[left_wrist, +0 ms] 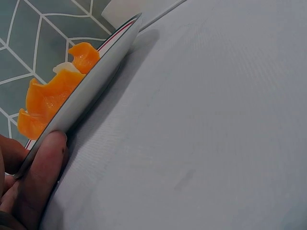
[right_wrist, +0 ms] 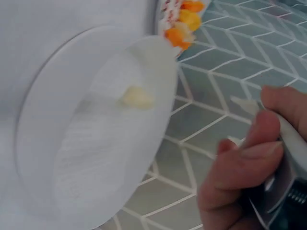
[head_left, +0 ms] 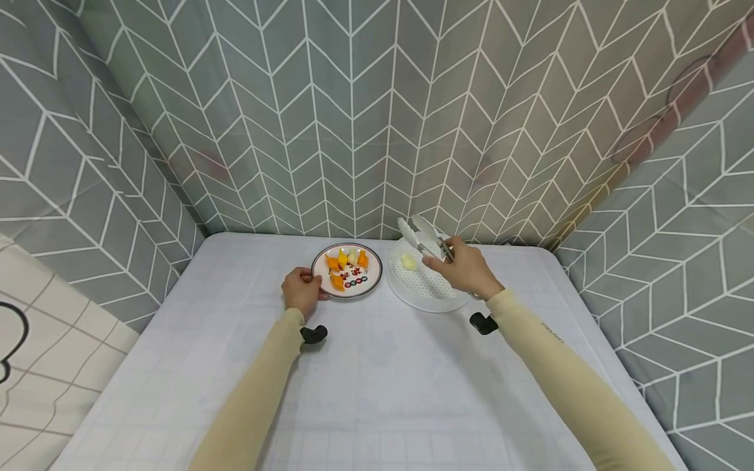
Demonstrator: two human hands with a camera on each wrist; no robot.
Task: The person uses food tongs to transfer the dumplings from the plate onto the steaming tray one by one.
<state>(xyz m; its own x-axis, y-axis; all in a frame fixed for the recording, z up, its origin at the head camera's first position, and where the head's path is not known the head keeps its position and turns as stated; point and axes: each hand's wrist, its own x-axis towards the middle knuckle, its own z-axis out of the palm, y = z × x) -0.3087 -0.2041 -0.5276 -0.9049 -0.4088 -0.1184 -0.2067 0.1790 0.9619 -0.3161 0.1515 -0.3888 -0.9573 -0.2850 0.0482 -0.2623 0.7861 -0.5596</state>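
Nearest camera, cream sleeves [head_left: 247,405] are reaching over white desk [head_left: 365,379]. Left grip [head_left: 300,289] is pinching edge of plate [head_left: 370,271], presumably steadying it; orange and yellow pieces [head_left: 337,282] are lying on plate, just right of that grip. Right grip [head_left: 468,269] is clamping tongs [head_left: 425,226]; I am seeing tips standing apart, nothing between, probably for clearance. Pale piece [head_left: 408,261] is sitting left of right grip, in perforated tray [head_left: 430,284]. I am judging tray beside plate as sparing tongs long travel.
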